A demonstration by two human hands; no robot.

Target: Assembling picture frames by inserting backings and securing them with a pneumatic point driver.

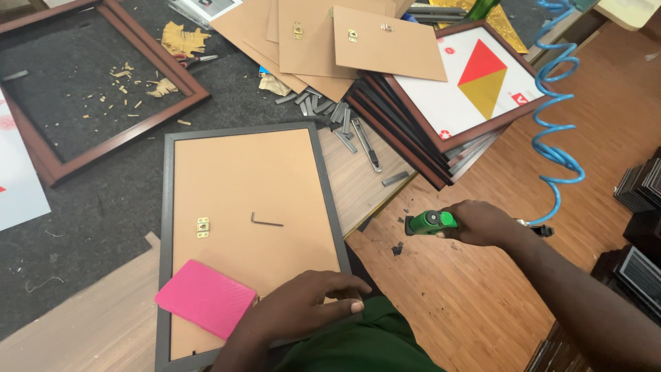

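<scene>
A dark grey picture frame (167,207) lies face down in front of me, its brown backing board (241,186) up. My left hand (303,306) rests flat on the frame's near right corner, fingers spread over the edge. A pink block (205,297) lies on the board beside that hand. On the board also sit a small brass hanger (203,227) and a black hex key (265,220). My right hand (482,222) grips a green air stapler (428,222) over the wooden floor, right of the frame. A blue coiled hose (554,110) runs from the tool.
A stack of frames (441,131) with a red and gold print on top stands at the back right. Loose backing boards (330,41) lie behind. An empty brown frame (103,138) sits at the left on dark carpet. Staple strips (344,120) and a knife (368,146) lie between.
</scene>
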